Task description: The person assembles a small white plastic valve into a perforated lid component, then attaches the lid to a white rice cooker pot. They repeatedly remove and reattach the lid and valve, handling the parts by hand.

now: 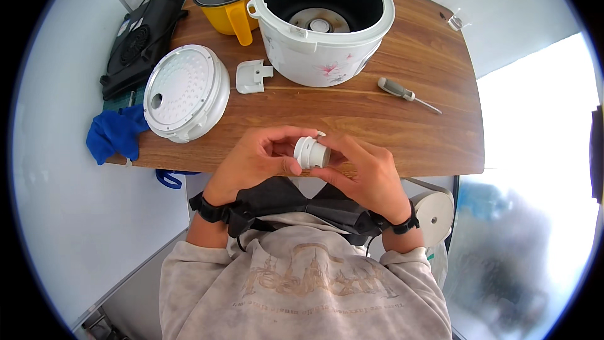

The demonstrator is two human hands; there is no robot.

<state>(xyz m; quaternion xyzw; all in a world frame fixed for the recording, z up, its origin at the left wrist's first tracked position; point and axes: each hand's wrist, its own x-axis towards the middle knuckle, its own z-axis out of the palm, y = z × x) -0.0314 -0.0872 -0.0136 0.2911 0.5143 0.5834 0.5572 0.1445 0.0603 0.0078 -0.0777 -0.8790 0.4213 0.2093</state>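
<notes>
Holding a small white plastic cap [311,152] between both hands, we pinch it above the worktop [377,113] edge. Our left hand [255,160] and right hand [365,173] each clasp its ribbed sides. It looks light, rigid and smooth, best gripped by its rim.

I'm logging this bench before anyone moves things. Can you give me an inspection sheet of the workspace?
Surface: wooden table, brown, bare at its near edge.
Job's things: small white cap held above the table's near edge.
Clutter: open rice cooker, white lid, white bracket, screwdriver, yellow pot, black fan, blue cloth.
Grip: left hand and right hand both hold the cap.
Cables: nothing seen.
Surroundings: pale walls, bright light at right.
</notes>
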